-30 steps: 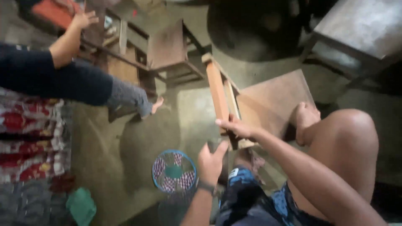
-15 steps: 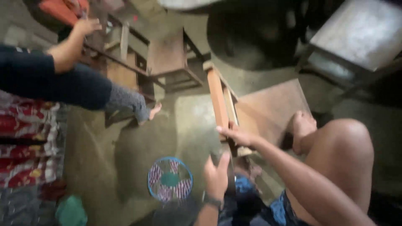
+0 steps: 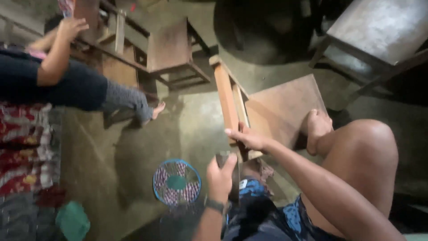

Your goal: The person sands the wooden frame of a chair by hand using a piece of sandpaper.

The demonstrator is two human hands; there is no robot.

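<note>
Here, in the head view, the person's right hand (image 3: pixel 249 138) lies on the near edge of a tilted brown wooden chair (image 3: pixel 285 107), fingers together and curled over the rail beside its orange-brown wooden back slat (image 3: pixel 225 96). The chair lies on its side on the grey concrete floor (image 3: pixel 133 151), and the person's bare foot (image 3: pixel 317 127) presses on the flat seat board, with the bent knee just to its right. The left hand (image 3: pixel 220 176), with a dark watch at the wrist, is raised just below the chair's corner; its fingers are closed around a small dark flat object (image 3: pixel 223 159), too blurred to tell what it is. Near the left hand, on the floor, stands a round blue wire fan guard (image 3: pixel 177 182). Farther off, a second brown wooden chair (image 3: pixel 171 51) stands upright. At the left edge another person's arm (image 3: pixel 55 60) reaches toward a wooden frame, their leg in grey trousers stretched across. A red patterned cloth (image 3: pixel 20 143) and a green rag (image 3: pixel 72 219) lie at lower left.
</note>
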